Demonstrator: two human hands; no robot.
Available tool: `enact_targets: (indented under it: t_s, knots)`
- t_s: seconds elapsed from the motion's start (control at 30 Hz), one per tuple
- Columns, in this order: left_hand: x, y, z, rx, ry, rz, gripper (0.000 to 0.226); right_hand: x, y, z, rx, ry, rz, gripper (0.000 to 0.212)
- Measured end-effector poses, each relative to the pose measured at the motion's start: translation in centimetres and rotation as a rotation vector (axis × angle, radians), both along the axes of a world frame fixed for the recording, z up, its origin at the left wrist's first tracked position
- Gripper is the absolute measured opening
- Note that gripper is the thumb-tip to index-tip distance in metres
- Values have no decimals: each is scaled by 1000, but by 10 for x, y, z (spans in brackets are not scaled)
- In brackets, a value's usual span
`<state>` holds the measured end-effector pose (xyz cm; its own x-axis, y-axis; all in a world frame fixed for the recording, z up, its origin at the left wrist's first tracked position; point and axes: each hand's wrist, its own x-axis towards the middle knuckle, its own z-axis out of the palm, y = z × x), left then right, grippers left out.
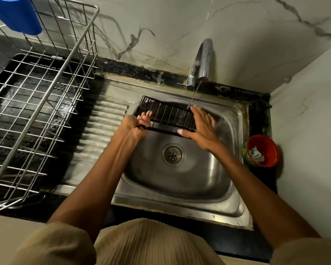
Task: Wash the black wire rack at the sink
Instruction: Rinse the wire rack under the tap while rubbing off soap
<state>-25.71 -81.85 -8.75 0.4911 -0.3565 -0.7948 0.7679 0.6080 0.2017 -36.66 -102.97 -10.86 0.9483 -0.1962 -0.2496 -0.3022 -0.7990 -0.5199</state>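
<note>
Crosswise, rack (166,116) rightward of left-hand (136,125) grip

The black wire rack (167,116) is being held over the back part of the sink (182,175), lying lengthwise from left to right and tilted, its near edge lower than its far one. It is a long, narrow frame of thin black wire with many short parallel bars running across it and a raised rim along the far side. Its left end is sitting over the sink's left wall, its right end reaching toward the middle of the basin. A thin stream of water is falling from the tap (202,62) onto the rack's right end. The sink is steel, with a round drain (172,154) showing below the rack.
</note>
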Motion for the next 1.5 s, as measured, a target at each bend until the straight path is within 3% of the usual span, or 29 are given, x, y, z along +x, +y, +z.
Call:
enact_targets:
  t_s: [0.07,0.17,0.3,0.43,0.57,0.67,0.8,0.87,1.0,1.1,1.17,1.37,1.5]
  knots:
    - [-5,10,-8,85,-36,-79,15,4,-2,7,140,48,-3,93]
    - [-13,20,-16,99,5,-80,38,14,0,9,-13,123,-23,77]
    - [-25,23,-34,77,-56,-136,36,32,11,16,-171,264,-81,83]
    - [-31,25,-48,2,-111,-168,39,45,32,34,-320,134,61,83]
    - [-36,21,-49,53,-197,-157,42,46,51,36,-362,-21,260,79]
    - [-36,27,-58,31,-250,-80,37,47,19,30,-416,-54,90,80]
    - [-34,32,-61,39,-335,-92,30,45,-23,20,-317,66,-267,85]
    - [-34,21,-59,42,-353,-106,29,50,-2,18,-352,14,-213,86]
    - [-36,-10,-56,96,-360,-149,33,62,66,22,-378,-159,99,85]
    - [-35,-8,-57,101,-374,-162,33,67,61,26,-339,-217,190,77]
    - [-29,3,-54,126,-428,-193,32,65,39,28,-301,-247,127,72]
    - [-12,11,-34,352,-655,-466,34,63,17,32,72,-118,-341,55]
    - [-8,1,-23,376,-709,-527,36,71,41,40,122,-283,-204,49]
